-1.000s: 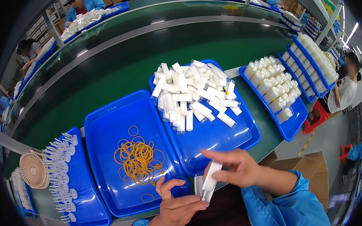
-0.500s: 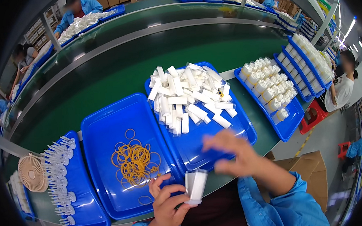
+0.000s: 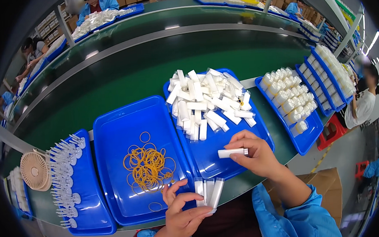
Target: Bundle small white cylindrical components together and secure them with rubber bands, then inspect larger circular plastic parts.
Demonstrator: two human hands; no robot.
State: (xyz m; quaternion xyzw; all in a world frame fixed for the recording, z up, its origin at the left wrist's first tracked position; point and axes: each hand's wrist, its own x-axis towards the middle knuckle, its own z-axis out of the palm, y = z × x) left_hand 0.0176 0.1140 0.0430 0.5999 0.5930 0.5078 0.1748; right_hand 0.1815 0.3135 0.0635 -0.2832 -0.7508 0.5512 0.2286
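Note:
Slim white packets in clear wrap point(image 3: 216, 193) stand side by side in my left hand point(image 3: 181, 218), low in the middle of the view. Its thumb and fingers press them at the lower end. My right hand point(image 3: 259, 157) pinches a single white packet point(image 3: 229, 153) between thumb and fingers, holding it level above the bare near part of a blue tray point(image 3: 209, 164). A heap of similar white packets point(image 3: 194, 94) fills that tray's far half. Loose yellow-brown rubber bands point(image 3: 145, 165) lie piled in the blue tray point(image 3: 120, 118) left of it.
Clear plastic pieces with thin stems point(image 3: 67, 178) fill a blue tray at the left, beside a beige fan point(image 3: 34, 171). At the right, banded white bundles point(image 3: 285, 95) stand in a tray, with stacked trays point(image 3: 332, 77) beyond. A green conveyor belt point(image 3: 121, 75) runs behind; people work across it.
My right hand, blurred before, now shows a packet in its pinch, above the tray. In my left hand the packets are fanned further apart. The whole view has shifted slightly.

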